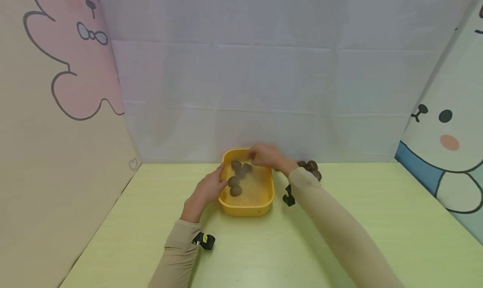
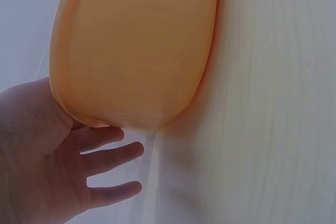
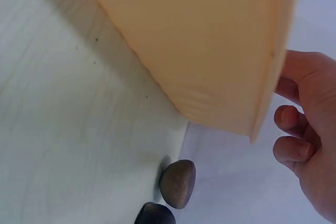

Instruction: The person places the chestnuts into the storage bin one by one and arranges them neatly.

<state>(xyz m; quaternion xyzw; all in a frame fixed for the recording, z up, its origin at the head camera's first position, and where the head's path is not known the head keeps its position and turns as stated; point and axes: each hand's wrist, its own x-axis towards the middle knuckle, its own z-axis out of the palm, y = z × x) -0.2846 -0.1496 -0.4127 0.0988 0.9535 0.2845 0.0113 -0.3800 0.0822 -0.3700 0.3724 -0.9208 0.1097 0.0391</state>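
A yellow plastic basin [image 1: 245, 211] stands near the back of the table, with a cloudy, watery-looking layer inside. Several dark brown rounded lumps [image 1: 234, 181] lie in it, mostly on the left. My left hand [image 1: 207, 189] grips the basin's left rim, thumb over the edge; in the left wrist view the other fingers spread outside the wall. Over the far right corner reaches my right hand [image 1: 268, 155], its fingertips down inside the rim. The right wrist view shows two curled fingers [image 3: 291, 149]; the basin wall hides the other fingertips, so I cannot tell whether they hold anything.
More brown lumps [image 1: 312, 165] sit on the table right of the basin, partly behind my right wrist. One lump [image 3: 178, 183] shows a domed side and a flatter face. A white cloth wall [image 1: 264, 78] rises directly behind the basin.
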